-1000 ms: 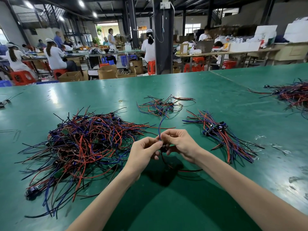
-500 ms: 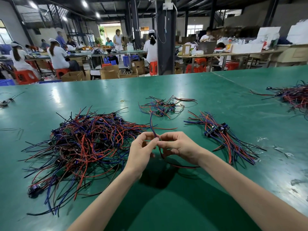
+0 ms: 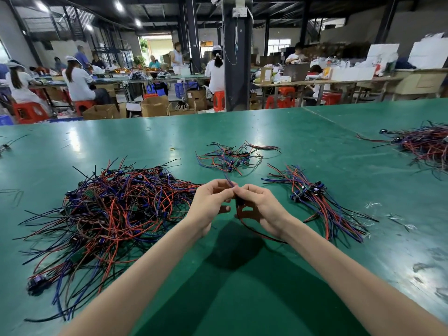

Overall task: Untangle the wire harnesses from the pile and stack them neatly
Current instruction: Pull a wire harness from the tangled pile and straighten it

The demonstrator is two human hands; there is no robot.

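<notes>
The fingers (image 3: 219,186) of the left hand (image 3: 209,204) and of the right hand (image 3: 263,207) are curled, tips almost touching, and both pinch one wire harness (image 3: 238,202) just above the desk (image 3: 242,299). Its black connector sits between the two hands. A blue wire goes up and away from the fingertips, and the red and black wires hang down and bend under the right wrist, so I read its long axis as far to near.

Left of the fingers, with its edge just beside the left hand, lies one large tangled pile (image 3: 116,214) of red, blue and black wires, pointing in all directions. Right of the fingers is one neat stack (image 3: 315,197), with wires running from far-left to near-right and connectors gathered together. Beyond the fingers lies one small loose bunch (image 3: 232,156), and near it a rubber band (image 3: 172,149). Far to the right is one more pile (image 3: 426,144). How many harnesses are in each I cannot tell. Nothing lies between the fingers and the neat stack.
</notes>
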